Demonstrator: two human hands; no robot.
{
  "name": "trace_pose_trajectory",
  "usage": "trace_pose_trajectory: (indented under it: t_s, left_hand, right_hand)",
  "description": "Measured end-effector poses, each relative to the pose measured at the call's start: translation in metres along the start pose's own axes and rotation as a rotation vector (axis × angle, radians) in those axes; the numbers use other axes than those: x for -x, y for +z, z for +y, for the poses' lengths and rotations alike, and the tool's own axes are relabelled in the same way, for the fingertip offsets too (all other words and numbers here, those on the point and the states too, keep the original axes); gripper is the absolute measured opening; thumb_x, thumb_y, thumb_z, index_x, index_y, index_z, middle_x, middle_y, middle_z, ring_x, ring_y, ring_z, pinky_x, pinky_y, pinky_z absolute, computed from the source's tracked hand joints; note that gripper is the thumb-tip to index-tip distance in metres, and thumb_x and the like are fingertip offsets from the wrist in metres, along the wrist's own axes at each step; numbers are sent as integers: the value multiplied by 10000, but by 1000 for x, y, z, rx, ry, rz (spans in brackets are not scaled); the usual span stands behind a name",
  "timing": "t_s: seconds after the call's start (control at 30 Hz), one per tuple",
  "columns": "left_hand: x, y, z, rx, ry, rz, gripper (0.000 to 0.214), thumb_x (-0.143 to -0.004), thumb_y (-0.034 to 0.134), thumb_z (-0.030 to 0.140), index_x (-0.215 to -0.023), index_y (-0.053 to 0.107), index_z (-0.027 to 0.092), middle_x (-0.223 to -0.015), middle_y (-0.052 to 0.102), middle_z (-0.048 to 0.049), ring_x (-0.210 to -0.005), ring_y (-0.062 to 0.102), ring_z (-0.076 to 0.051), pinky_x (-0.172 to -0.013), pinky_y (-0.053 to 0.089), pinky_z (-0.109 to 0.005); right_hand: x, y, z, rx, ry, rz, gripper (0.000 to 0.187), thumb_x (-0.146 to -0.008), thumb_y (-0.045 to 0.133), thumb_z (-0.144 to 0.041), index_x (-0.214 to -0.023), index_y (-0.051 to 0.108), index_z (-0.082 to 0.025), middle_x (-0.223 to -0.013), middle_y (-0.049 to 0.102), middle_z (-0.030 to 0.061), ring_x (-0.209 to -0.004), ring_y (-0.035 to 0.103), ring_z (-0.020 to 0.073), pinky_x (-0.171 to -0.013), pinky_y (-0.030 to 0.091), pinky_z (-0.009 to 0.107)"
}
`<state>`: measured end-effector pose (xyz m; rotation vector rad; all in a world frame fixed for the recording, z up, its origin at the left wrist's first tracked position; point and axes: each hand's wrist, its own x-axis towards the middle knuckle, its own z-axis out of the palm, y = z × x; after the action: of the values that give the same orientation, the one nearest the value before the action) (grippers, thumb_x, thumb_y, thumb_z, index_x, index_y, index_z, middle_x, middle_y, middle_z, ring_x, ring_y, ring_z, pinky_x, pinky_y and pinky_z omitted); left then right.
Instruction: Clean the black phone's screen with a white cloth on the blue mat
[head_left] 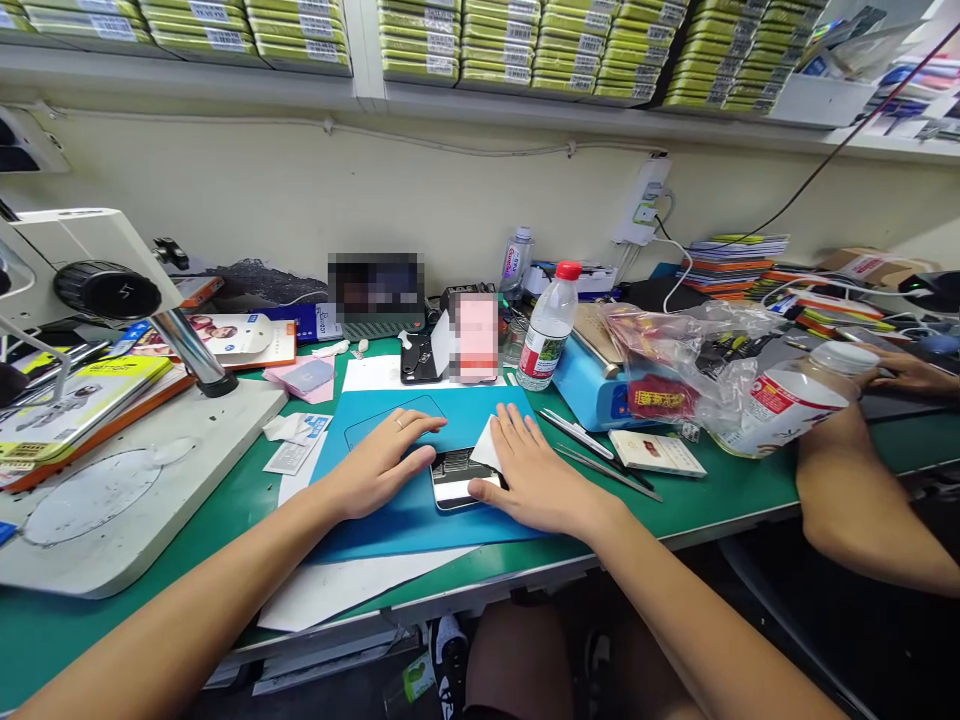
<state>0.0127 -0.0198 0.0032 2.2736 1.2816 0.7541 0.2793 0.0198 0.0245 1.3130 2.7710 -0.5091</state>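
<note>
A phone (pixel 456 478) lies flat on a blue work mat (pixel 420 520) near the bench's front edge. My left hand (pixel 379 462) rests on the mat at the phone's left side, fingers stretched out flat, a ring on one finger. My right hand (pixel 531 470) lies flat over the phone's right side, fingers together, pressing a small white cloth or paper (pixel 487 448) onto it. The thumb touches the phone's lower right edge.
A microscope stand with a white base (pixel 112 500) fills the left. A water bottle (pixel 550 328), a blue box (pixel 592 385), tweezers (pixel 592 450) and a plastic bag (pixel 675 350) lie right of the mat. Another person's arm (pixel 847 480) and a white jar (pixel 795 395) are at far right.
</note>
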Motion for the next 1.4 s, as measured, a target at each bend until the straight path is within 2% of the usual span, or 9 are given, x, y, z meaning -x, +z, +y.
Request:
trace_pose_trajectory:
  t_s: [0.1,0.3,0.47,0.6,0.8,1.03,1.2,1.33,1.4]
  left_hand:
    - [-1,1,-1,18,3,3,548,-1093,274,557,-1455,496,211,-1378,589,-114,-1253,508,-287,-1134,382,-497]
    - [-2,1,-2,39,15,24,525,-1096,272,546,-1433,511,222,-1361,602,-108,-1235,522,-282,-1120,386,-489]
    - [0,2,-4,42,24,42,508,-1097,281,527,-1422,522,220,-1364,605,-104,-1243,530,-280,-1120,389,-475]
    - [1,-1,-5,49,13,39,516,-1098,263,532,-1417,529,226,-1358,606,-104,-1235,532,-280,-1108,399,-475]
    - [2,-4,-4,46,5,35,566,-1089,245,583,-1430,520,225,-1354,611,-111,-1215,537,-284,-1107,400,-492]
    - [2,-5,-1,27,-17,19,574,-1085,236,588,-1425,532,232,-1359,604,-112,-1211,528,-290,-1103,414,-497]
    - [1,-4,-3,0,-24,21,535,-1092,253,541,-1436,537,244,-1367,604,-107,-1221,536,-289,-1102,436,-491]
    - [1,-4,-5,-7,-25,17,519,-1099,251,508,-1432,539,232,-1370,603,-108,-1228,534,-282,-1107,432,-492]
    - [1,-4,-6,-6,-29,11,521,-1099,246,503,-1427,543,228,-1364,608,-106,-1216,543,-280,-1105,435,-488]
  right_hand:
    - [-1,1,-13,-53,-19,-28,1219,-870,284,-902,-1636,101,28,-1717,-8,239,-1594,-63,381,-1293,74,576]
    - [-8,13,-46,-130,-131,-48,1214,-877,339,-883,-1630,79,33,-1708,-54,242,-1594,-92,364,-1299,32,543]
    - [-8,29,-77,-166,-183,0,1240,-862,379,-888,-1620,89,50,-1693,-10,286,-1594,-47,387,-1300,53,546]
    - [0,40,-88,-129,-200,79,1172,-907,329,-853,-1614,131,60,-1690,59,299,-1598,9,384,-1303,73,531]
    - [24,42,-70,-72,-234,86,1028,-969,296,-778,-1633,185,0,-1710,61,241,-1604,42,348,-1300,133,538]
    - [49,32,-22,39,-65,85,1010,-976,324,-755,-1642,155,-15,-1713,52,218,-1598,26,347,-1288,175,569]
    - [44,23,7,34,-20,100,972,-993,276,-741,-1659,65,-64,-1722,26,201,-1594,-31,335,-1284,163,582]
    - [34,13,12,36,-23,71,980,-983,239,-763,-1652,135,-54,-1722,64,203,-1597,-34,329,-1285,138,586]
    - [34,12,12,41,-20,105,997,-974,251,-773,-1647,143,-45,-1722,87,199,-1601,-19,323,-1289,130,577]
